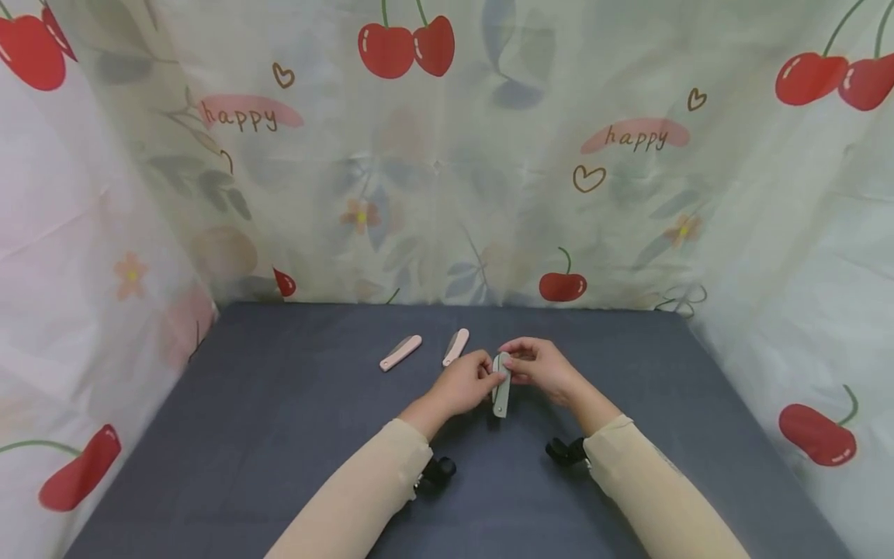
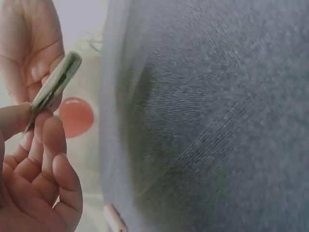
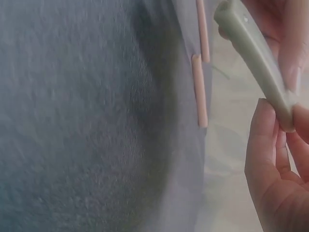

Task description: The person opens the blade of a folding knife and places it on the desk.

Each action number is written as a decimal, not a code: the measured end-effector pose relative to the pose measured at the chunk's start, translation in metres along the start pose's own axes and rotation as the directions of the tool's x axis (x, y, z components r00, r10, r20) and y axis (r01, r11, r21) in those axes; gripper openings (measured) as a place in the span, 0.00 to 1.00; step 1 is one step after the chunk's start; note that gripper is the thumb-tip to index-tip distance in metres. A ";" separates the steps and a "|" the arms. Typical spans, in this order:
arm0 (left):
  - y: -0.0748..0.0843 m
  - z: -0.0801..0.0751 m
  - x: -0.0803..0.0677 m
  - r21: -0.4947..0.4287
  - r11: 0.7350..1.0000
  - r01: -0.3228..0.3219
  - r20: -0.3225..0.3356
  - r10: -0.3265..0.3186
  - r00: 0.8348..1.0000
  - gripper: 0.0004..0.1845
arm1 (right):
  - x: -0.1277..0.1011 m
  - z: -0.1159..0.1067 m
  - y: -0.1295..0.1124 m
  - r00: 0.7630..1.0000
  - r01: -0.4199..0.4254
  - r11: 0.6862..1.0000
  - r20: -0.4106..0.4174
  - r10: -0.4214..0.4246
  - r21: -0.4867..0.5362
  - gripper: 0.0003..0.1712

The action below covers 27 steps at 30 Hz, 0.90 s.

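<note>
A grey-green folded pocket knife [image 1: 500, 388] is held just above the dark grey table [image 1: 279, 435], at its middle. My left hand [image 1: 466, 383] pinches it from the left with thumb and fingers. My right hand [image 1: 539, 366] pinches its upper end from the right. In the left wrist view the knife [image 2: 57, 81] shows a dark slot along its edge, between my left fingers [image 2: 46, 145] and the right hand [image 2: 26, 43]. The right wrist view shows the handle [image 3: 256, 53] slanting above my right fingers [image 3: 270, 169].
Two pink folded knives [image 1: 401, 352] [image 1: 455, 347] lie on the table behind my left hand; they also appear in the right wrist view [image 3: 199, 89]. Cherry-print cloth walls [image 1: 447, 155] close the table at the back and both sides.
</note>
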<state>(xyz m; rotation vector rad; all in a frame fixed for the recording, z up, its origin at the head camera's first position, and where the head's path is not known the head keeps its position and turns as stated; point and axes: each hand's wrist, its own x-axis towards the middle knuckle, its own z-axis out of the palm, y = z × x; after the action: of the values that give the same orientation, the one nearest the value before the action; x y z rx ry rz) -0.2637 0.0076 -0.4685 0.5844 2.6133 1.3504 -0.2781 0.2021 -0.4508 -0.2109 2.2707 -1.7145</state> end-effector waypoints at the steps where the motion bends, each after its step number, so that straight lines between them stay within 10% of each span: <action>1: 0.001 -0.002 -0.001 -0.016 1.000 -0.005 0.010 0.005 1.000 0.12 | -0.002 0.001 -0.002 1.000 0.005 1.000 0.004 -0.005 0.004 0.21; 16: -0.002 -0.016 -0.021 -0.113 0.992 -0.049 0.128 0.063 0.990 0.10 | -0.024 0.016 0.002 0.991 0.062 0.997 0.113 -0.067 0.041 0.19; 27: -0.010 -0.022 -0.032 -0.179 0.982 -0.053 0.081 0.068 0.994 0.08 | -0.030 0.019 0.005 0.995 0.054 0.998 0.080 -0.056 0.033 0.21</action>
<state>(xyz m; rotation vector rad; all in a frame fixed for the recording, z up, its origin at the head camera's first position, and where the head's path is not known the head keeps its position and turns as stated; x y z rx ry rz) -0.2441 -0.0274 -0.4651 0.6839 2.3939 1.5190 -0.2437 0.1948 -0.4558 -0.3329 2.1981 -1.7343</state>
